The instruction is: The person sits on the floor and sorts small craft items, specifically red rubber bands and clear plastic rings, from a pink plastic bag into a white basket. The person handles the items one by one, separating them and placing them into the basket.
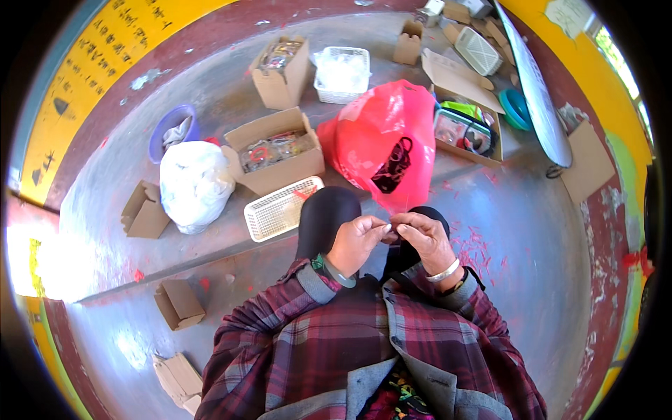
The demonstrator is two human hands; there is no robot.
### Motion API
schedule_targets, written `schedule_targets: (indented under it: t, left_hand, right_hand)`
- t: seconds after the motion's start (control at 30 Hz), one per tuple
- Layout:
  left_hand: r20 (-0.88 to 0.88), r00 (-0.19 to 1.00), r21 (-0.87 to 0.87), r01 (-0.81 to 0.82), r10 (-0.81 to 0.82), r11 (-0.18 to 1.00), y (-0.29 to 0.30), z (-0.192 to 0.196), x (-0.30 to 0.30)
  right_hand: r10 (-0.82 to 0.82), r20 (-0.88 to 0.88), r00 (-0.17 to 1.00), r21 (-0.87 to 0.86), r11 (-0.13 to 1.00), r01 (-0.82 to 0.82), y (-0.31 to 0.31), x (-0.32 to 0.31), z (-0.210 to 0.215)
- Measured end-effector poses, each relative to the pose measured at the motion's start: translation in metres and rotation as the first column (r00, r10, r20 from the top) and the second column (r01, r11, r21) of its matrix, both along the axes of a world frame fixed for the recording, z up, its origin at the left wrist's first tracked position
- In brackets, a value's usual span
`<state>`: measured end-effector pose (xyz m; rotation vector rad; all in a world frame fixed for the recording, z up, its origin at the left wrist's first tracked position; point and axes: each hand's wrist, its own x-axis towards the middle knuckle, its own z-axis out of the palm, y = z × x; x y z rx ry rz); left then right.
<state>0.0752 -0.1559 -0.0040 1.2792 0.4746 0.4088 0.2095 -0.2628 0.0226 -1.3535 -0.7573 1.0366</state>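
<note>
My left hand [354,243] and my right hand [428,241] meet above my knees, thumbs and fingertips pinched close together. Something small and dark seems to sit between the fingertips, too small to name. A faint thin line rises above the right fingertips, perhaps a thread. Just beyond the hands stands a large red plastic bag [381,133], with dark, cord-like pieces [396,166] showing at its opening. To the left of my knee lies a cream plastic basket [269,214], with a red strip [305,194] at its right end.
An open cardboard box [255,178] of small packed items is beyond the basket. Left of it are a white plastic bag [194,185] and a purple basin [175,126]. A box with a clear case [458,131] stands right of the red bag. Red scraps [472,248] litter the floor.
</note>
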Motion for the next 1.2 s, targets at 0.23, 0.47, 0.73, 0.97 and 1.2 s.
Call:
schedule_targets:
  t: [0.23,0.47,0.73,0.97,1.2]
  left_hand:
    - [-0.06,0.992,-0.011,0.111,-0.112,0.994,-0.014,-0.025,0.006]
    - [-0.071,0.988,0.019,0.139,-0.138,0.99,-0.02,-0.023,0.009]
    - [-0.073,0.996,0.097,0.054,-0.047,0.994,-0.019,-0.016,0.007]
    - [-0.083,0.994,0.044,0.075,-0.071,0.996,-0.017,-0.016,0.003]
    - [-0.071,0.994,-0.101,0.077,-0.084,0.992,-0.016,-0.021,0.003]
  right_hand:
    - [-0.06,-0.026,0.998,-0.129,0.99,0.056,-0.023,0.009,-0.023]
    - [-0.071,-0.084,0.994,-0.08,0.995,0.064,-0.029,0.015,-0.019]
    - [-0.085,-0.025,0.996,-0.12,0.989,0.081,-0.031,0.013,-0.023]
    - [-0.098,-0.053,0.994,-0.127,0.988,0.09,-0.03,0.01,-0.024]
    - [-0.094,-0.055,0.994,-0.124,0.988,0.087,-0.028,0.007,-0.027]
